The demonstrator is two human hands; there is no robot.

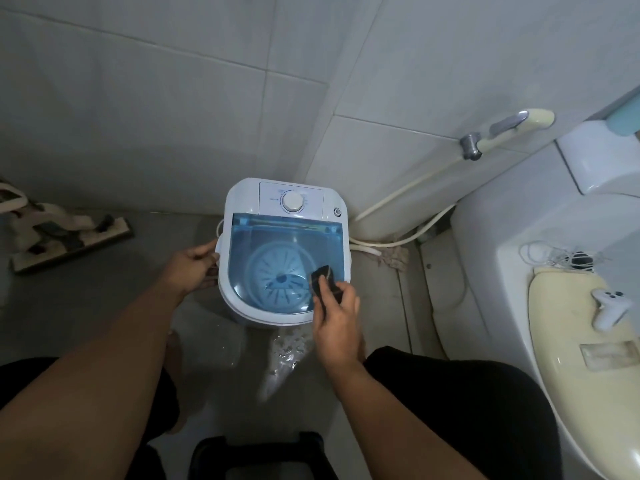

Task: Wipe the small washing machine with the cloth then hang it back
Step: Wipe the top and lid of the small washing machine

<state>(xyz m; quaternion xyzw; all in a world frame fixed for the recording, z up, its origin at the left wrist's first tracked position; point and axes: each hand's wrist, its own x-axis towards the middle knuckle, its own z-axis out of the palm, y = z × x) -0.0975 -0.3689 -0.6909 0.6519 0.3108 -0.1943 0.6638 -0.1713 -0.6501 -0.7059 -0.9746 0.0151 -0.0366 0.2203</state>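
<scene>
Here, the tiled walls [173, 98] meet in a corner above a grey, wet floor [110, 299]. On the right stands a white toilet [491, 237] with a cream lid [571, 341]; a white game controller [611, 308] lies on that lid, and a tangle of thin white cable [554, 254] sits on the ledge just behind it. A cream spray handle [512, 128] hangs on the wall above, its hose [408, 192] trailing down to the floor.

The small washing machine [284, 251] sits on the floor in the corner, white-bodied, with a see-through blue lid [277, 244] shut over the drum and a round dial [292, 201] on the panel at the back. A mop head [69, 244] lies on the floor well to its left.

The left hand [194, 268] is against the machine's left side, its grip curled around the edge there. The right hand [337, 320] is over the near right corner of the lid, its grip pinching the dark cloth [323, 278], which is bunched small and pressed onto the blue lid. A puddle with bubbles [287, 351] spreads on the floor just in front of the machine, between the person's dark-clothed knees.
</scene>
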